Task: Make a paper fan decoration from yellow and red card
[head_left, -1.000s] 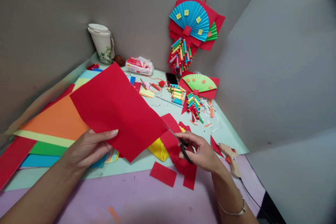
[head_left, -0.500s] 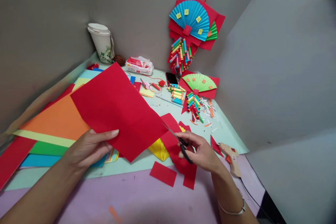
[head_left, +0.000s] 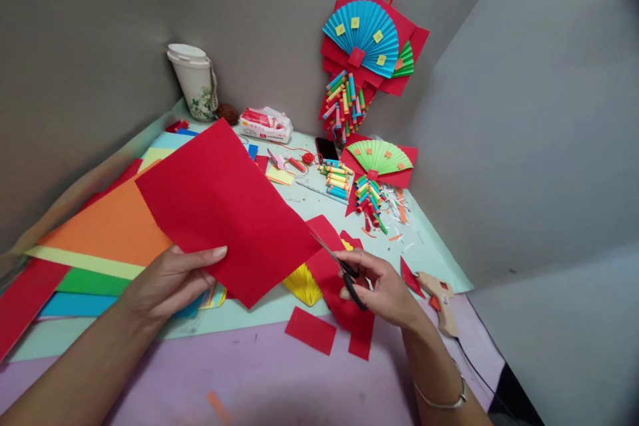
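Note:
A large sheet of red paper [head_left: 224, 206] is pinched at its lower edge by my left hand [head_left: 174, 279], thumb on top. My right hand [head_left: 377, 286] grips the black handles of a pair of scissors [head_left: 353, 283]. Their blades point up and left and reach the right corner of the sheet; I cannot tell whether they touch it. Beneath lie other red paper pieces [head_left: 329, 239] and a yellow pleated paper fan [head_left: 304, 285]. A red paper rectangle [head_left: 310, 331] rests near the front.
Coloured paper sheets [head_left: 110, 226] lie at the left. A white cup [head_left: 192, 83] and a tissue pack [head_left: 265, 125] stand at the back. Rolled paper tubes [head_left: 337, 180] and a green fan [head_left: 379, 156] lie beyond. A glue gun [head_left: 442, 299] is at right; a blue-fan decoration [head_left: 362, 36] hangs above.
Almost nothing differs. The red sheet has shifted very slightly to the right; both hands and the scissors keep nearly the same place.

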Tool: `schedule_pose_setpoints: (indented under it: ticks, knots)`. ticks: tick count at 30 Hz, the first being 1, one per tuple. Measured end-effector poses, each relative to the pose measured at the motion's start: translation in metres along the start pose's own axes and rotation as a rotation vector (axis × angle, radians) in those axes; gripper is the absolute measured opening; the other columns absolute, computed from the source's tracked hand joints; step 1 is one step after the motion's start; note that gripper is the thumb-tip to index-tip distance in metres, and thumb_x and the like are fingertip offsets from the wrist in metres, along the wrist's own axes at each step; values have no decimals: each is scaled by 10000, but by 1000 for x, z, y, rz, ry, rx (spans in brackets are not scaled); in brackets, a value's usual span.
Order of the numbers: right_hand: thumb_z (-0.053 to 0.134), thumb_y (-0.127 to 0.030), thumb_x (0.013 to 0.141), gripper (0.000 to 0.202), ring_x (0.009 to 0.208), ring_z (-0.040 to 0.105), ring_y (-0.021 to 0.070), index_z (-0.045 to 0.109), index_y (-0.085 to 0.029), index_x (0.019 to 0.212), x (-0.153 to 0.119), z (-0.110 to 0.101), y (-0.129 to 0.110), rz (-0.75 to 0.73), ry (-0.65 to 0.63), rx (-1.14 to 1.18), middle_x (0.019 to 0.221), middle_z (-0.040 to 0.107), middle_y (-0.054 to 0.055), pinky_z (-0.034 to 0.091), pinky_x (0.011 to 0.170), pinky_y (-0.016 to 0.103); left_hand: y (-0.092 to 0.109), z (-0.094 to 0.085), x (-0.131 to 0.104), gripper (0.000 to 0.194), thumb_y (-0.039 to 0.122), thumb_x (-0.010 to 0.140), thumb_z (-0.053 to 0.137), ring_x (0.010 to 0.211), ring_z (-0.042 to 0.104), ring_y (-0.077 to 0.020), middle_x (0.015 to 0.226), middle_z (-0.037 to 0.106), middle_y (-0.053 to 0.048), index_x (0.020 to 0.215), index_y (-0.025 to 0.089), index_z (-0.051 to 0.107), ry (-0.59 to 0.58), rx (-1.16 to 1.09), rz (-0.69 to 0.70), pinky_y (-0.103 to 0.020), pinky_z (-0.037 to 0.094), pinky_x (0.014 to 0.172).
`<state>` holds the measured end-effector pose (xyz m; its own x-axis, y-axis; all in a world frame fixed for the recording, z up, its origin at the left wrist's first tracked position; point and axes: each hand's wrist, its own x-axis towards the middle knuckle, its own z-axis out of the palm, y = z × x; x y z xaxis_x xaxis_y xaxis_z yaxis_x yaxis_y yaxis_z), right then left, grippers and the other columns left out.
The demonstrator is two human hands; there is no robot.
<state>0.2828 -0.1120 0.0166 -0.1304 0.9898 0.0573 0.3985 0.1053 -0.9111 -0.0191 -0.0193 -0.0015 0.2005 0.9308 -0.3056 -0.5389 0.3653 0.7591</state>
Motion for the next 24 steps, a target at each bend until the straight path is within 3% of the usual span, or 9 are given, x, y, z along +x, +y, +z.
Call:
schedule_pose_setpoints:
  ticks: [24]
  knots:
    - [725, -194, 723, 476, 712, 512, 131, 669, -270, 1189, 0, 0, 0, -13, -3, -46, 891, 592, 17, 427, 605, 244, 1, 3, -2, 555, 7, 515, 866, 876, 757, -296, 983, 797, -74, 1013, 213, 732, 4, -18, -9, -314, 652, 710]
